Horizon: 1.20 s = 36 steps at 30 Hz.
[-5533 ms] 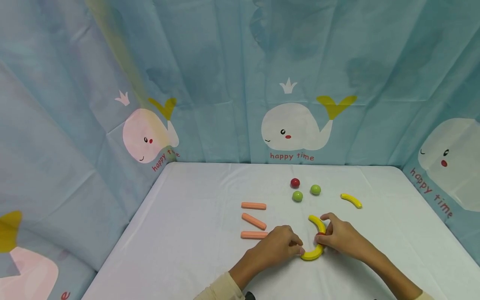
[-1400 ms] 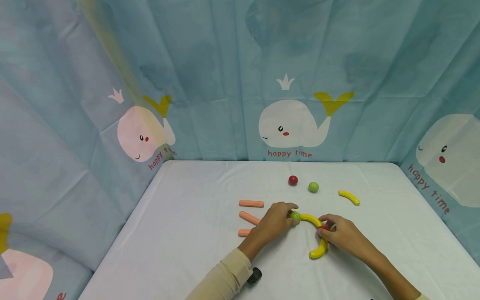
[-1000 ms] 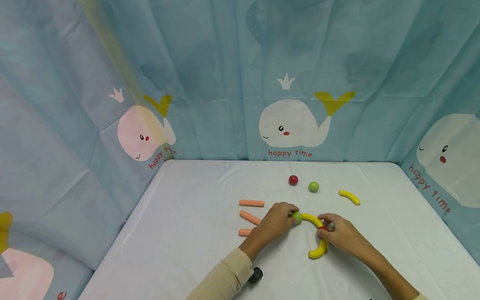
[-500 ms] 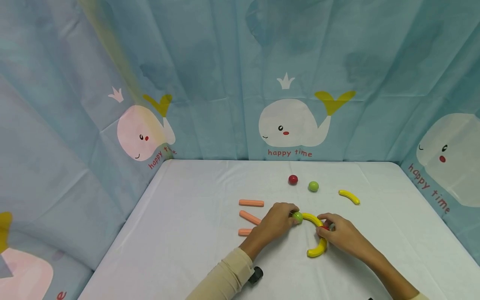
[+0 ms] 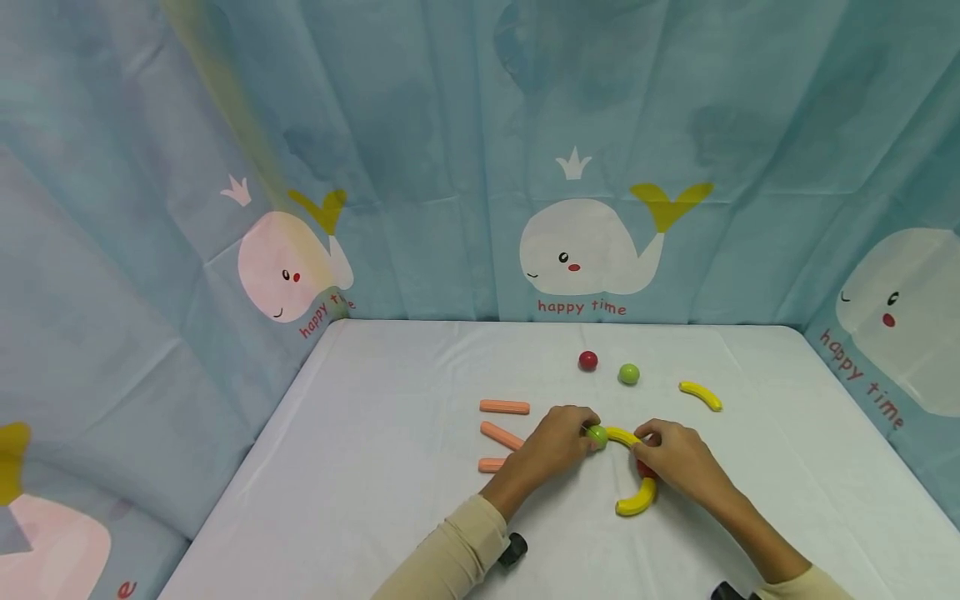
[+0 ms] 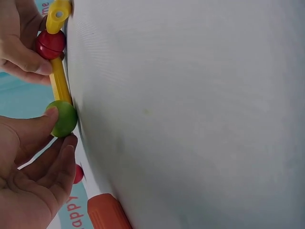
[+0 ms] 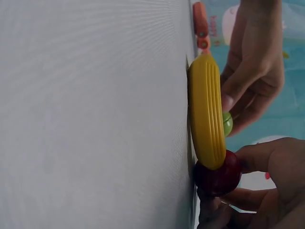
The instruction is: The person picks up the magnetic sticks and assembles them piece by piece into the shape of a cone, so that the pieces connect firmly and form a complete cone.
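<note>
Green ball point(image 5: 598, 437) sits pinched in the left hand point(image 5: 557, 437), meeting the yellow banana point(image 5: 620, 435) on the white table point(image 5: 390, 467); the right hand point(image 5: 678, 458) pinches that banana beside the red ball point(image 5: 646, 471). Straight, even pressure probably keeps them aligned.

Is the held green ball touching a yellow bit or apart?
Touching: the left wrist view shows no gap between ball and yellow bit. Locked? Cannot tell.
</note>
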### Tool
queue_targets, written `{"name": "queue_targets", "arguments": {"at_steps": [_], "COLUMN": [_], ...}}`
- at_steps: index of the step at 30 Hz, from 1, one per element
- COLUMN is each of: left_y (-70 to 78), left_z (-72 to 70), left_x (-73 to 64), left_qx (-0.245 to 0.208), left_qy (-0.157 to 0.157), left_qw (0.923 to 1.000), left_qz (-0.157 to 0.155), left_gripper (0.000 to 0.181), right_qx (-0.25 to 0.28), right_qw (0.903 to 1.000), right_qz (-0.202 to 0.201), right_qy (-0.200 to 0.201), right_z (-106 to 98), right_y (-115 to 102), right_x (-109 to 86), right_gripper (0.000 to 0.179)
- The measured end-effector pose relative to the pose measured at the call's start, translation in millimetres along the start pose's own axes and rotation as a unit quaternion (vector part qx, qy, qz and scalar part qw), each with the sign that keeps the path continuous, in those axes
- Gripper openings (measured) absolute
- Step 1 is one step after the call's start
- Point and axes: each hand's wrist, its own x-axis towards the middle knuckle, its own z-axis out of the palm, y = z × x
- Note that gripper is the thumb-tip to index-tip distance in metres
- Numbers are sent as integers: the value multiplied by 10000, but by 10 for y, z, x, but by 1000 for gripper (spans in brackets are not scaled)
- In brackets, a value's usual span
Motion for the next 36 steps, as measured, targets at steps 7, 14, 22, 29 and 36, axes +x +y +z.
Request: {"name": "queue_targets", "arguments": {"at_steps": [7,14,22,29,36], "left_y": [-18,-25,-39,17,341], "left_z": [13,25,38,66,106], "left_x": [0,24,28,-43,-183], "left_qx": [4,124,53,443,781], "left_qy": [74,79,60,508,54], "left_qw": [9998,9998,9999,9977,9936], "left_qz": [-168,-118,-60,113,818], "left_gripper": [34,36,40,37,27], "right_qx": [40,-15,-37,45,185], "right_qw": [9999,9998,9999,9999,9996], "right_qz": [18,-25,-51,-109,-213], "right_qy": [122,175,143,81,-20], "right_z": [-3,2,-17,-17,-36], "right_y": [-14,-1,17,38,38], "right_x": [-17,-36,-45,-32,-38], "right_gripper": [32,31,33,32,36]}}
